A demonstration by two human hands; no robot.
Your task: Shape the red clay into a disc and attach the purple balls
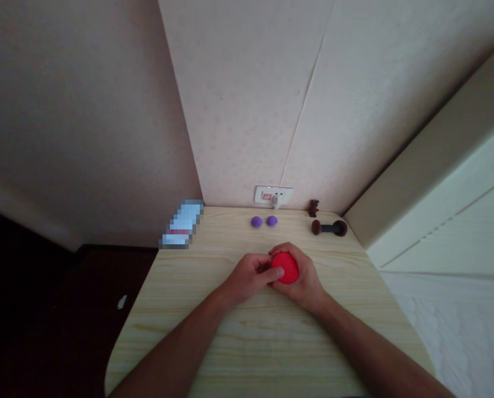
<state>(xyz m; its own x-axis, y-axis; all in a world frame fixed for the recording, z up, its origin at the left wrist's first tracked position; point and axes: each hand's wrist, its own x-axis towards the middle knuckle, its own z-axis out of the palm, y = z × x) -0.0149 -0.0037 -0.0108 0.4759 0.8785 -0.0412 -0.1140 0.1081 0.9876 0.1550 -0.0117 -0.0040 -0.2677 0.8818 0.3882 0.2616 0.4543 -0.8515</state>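
A flat, round red disc (287, 268), which looks like modelling clay, is held over the middle of the wooden table. My right hand (307, 279) curls around its right side and far edge. From the left, my left hand (250, 276) grips its near-left edge, the thumb pressed on the upper face and the fingers bent behind. The undersides of both hands are hidden. Beyond them, two small purple balls (256, 221) lie side by side near the wall.
On the right of the table (197, 342) lies a brown-and-black dumbbell-shaped piece (332, 228), with a small dark brown figure (313, 208) behind it. A blurred-out phone-like screen (183, 224) is at the far left corner. A plug sits in the wall socket (267, 195).
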